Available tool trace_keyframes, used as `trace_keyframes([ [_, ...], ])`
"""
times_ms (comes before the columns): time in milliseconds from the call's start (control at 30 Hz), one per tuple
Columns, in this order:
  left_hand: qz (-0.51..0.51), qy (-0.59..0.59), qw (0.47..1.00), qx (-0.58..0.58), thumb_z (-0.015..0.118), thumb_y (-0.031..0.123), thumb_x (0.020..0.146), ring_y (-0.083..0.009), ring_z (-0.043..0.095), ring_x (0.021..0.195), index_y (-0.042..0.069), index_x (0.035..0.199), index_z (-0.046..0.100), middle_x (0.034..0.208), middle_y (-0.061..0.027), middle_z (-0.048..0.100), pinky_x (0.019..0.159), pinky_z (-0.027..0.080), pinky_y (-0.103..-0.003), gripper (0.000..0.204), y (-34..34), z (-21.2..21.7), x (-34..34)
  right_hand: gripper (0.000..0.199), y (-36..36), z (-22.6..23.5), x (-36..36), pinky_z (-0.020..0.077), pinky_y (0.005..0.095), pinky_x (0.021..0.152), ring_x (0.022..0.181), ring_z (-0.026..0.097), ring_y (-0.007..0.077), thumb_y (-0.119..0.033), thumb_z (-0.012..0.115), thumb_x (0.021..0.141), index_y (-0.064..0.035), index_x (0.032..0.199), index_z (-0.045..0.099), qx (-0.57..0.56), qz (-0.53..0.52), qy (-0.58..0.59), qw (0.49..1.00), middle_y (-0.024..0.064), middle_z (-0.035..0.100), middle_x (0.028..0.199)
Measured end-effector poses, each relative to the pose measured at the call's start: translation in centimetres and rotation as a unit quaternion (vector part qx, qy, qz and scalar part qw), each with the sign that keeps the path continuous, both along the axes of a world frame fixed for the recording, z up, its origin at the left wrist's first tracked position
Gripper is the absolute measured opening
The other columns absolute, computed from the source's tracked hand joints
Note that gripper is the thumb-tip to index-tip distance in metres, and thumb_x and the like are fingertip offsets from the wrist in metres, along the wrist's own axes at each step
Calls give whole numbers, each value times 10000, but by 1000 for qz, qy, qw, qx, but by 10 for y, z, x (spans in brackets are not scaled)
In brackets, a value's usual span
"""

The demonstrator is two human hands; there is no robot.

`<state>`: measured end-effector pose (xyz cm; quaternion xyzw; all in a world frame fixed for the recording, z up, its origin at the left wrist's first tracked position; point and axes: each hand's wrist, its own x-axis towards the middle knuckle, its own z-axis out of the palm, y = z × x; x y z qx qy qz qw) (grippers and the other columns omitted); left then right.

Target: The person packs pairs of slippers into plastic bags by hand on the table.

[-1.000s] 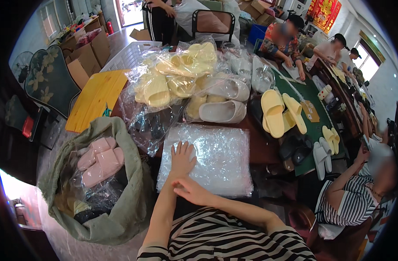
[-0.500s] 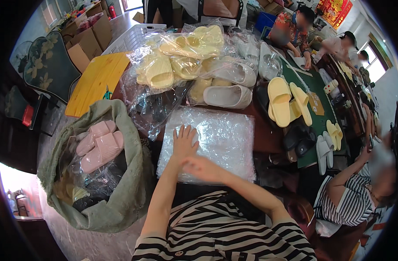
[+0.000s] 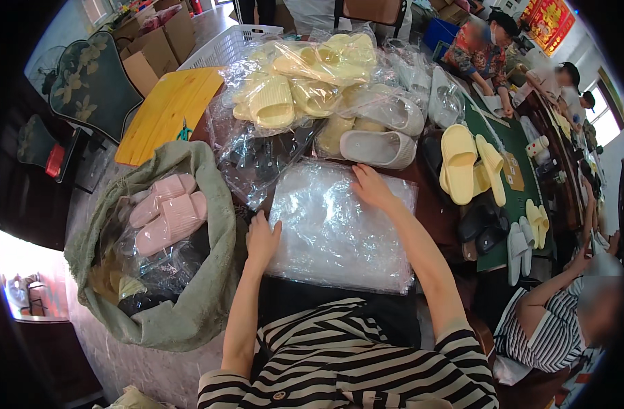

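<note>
The person wears a short-sleeved top with black and white stripes, the bands running crosswise over the chest and bending around each sleeve. The sleeves end above the elbow, at about seven o'clock and four o'clock in the view, leaving both forearms bare. A small round emblem sits on the chest near six o'clock. The left hand point(image 3: 261, 240) and right hand point(image 3: 371, 187) are bare, without gloves, rings or watch visible.

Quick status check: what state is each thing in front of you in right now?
Left hand: flat, open, on the stack's left edge.
Right hand: open, on the stack's far edge.
Stack of clear plastic bags: lying flat, empty.
Green cloth sack: open, holding bagged pink slippers.
Loose yellow slippers: unbagged.
</note>
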<state>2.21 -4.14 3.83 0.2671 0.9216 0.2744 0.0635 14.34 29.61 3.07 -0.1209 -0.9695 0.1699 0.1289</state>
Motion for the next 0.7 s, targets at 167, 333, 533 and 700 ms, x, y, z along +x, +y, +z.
trace_keyframes([
  [167, -8, -274, 958, 83, 646, 379, 921, -395, 612, 1156, -102, 1401, 420, 1253, -301, 608, 1008, 457, -419, 716, -11, -29, -12, 571, 18, -12, -4, 435, 477, 1024, 1209, 528, 404, -326, 627, 906, 18, 1348, 517, 15, -69, -82, 994, 231, 552, 1305],
  [333, -1, -316, 941, 118, 638, 315, 933, -347, 609, 1166, -83, 1389, 457, 1255, -276, 614, 993, 454, -385, 631, -13, -24, -14, 512, 2, -13, -1, 471, 501, 949, 1134, 557, 370, -403, 630, 899, -80, 1295, 595, -22, -5, -83, 996, 192, 572, 1203],
  [533, -65, -202, 962, 174, 623, 211, 919, -356, 617, 1131, -48, 1319, 513, 1210, -251, 633, 972, 460, -405, 489, -7, -44, -14, 510, 1, -19, 11, 453, 503, 950, 1181, 502, 353, -426, 658, 874, -86, 1252, 617, 33, -62, -15, 997, 152, 528, 1218],
  [700, -29, -267, 960, 76, 628, 261, 923, -266, 643, 1041, -53, 1313, 484, 1153, -209, 664, 895, 490, -364, 520, -2, -42, -14, 537, 2, -15, 13, 442, 505, 935, 1154, 495, 353, -447, 686, 845, -94, 1241, 602, -2, -65, -84, 994, 155, 523, 1187],
])
